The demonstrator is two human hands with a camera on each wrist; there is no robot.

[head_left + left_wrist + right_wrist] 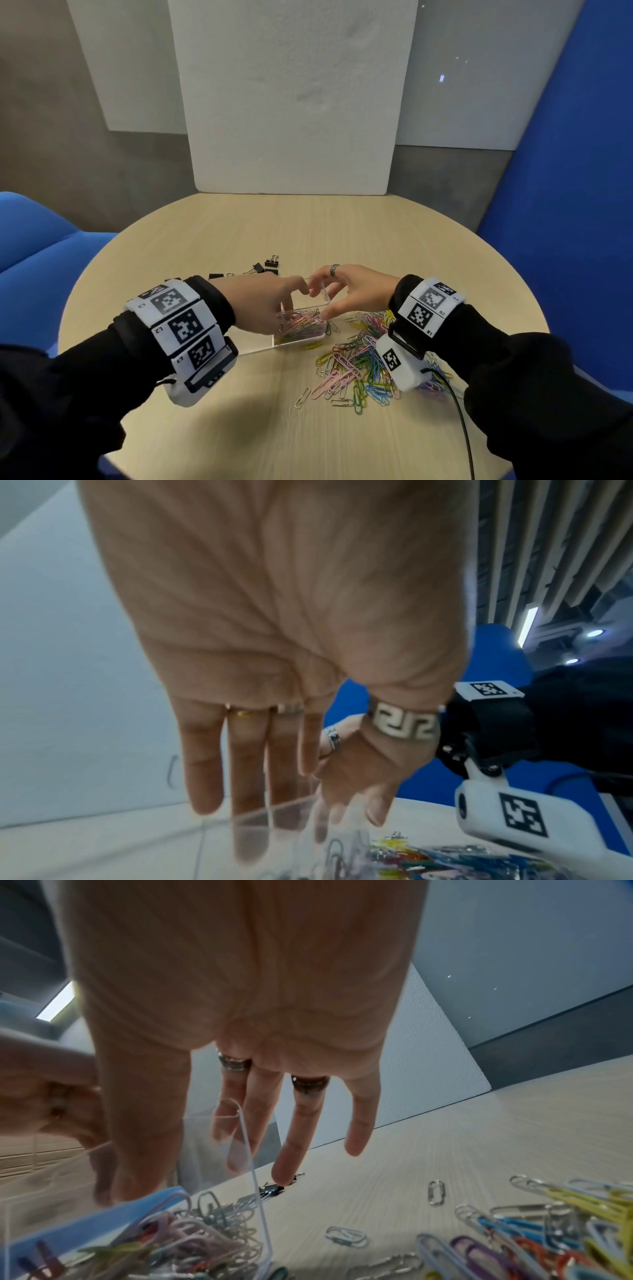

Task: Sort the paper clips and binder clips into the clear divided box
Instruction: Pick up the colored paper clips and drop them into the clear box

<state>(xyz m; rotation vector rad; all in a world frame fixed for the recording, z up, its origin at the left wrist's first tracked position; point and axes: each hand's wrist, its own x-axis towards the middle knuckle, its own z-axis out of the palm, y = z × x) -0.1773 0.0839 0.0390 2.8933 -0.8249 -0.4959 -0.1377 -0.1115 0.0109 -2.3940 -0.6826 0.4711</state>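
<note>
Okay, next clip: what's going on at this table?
A person is sorting clips at a round table. Both hands, the left hand and the right hand, are at the rim of the clear box, which already holds a heap of coloured paper clips. Exactly how the fingers hold it is hard to tell. A big pile of paper clips lies loose beside the box, and the black binder clips sit untouched beyond it.

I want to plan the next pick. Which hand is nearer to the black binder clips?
Left. The left hand is just in front of the binder clips; the right hand is farther to their right.
</note>
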